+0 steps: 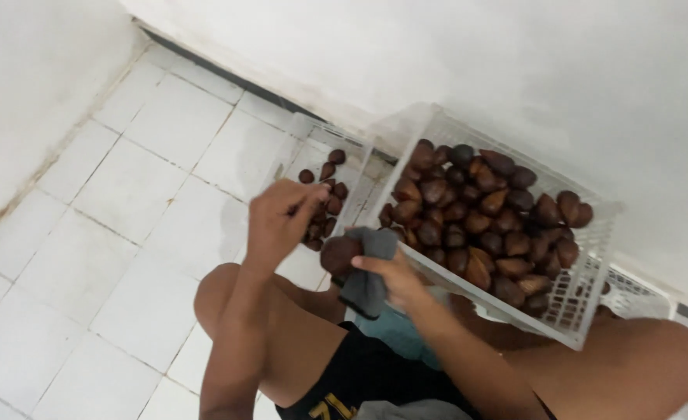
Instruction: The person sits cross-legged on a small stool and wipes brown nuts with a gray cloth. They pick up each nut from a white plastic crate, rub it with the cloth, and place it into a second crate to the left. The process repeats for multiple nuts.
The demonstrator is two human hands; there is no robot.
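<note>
Where tiles (150,233) end, fruit-filled basket (585,292)

Brown fruits (476,214) with scaly, faintly shiny skin fill a white plastic lattice crate (585,299). A soft, matt grey cloth (367,272) wraps one fruit. Floor tiles (126,210) look smooth and white.

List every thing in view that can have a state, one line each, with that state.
white crate: tilted toward the person, heaped with brown fruit.
second crate: flat on the floor, only a few fruits in it.
single fruit: held against the grey cloth.
grey cloth: in the grip of the right hand, partly wrapping the fruit.
left hand: raised over the second crate, fingers curled; contents unclear.
</note>
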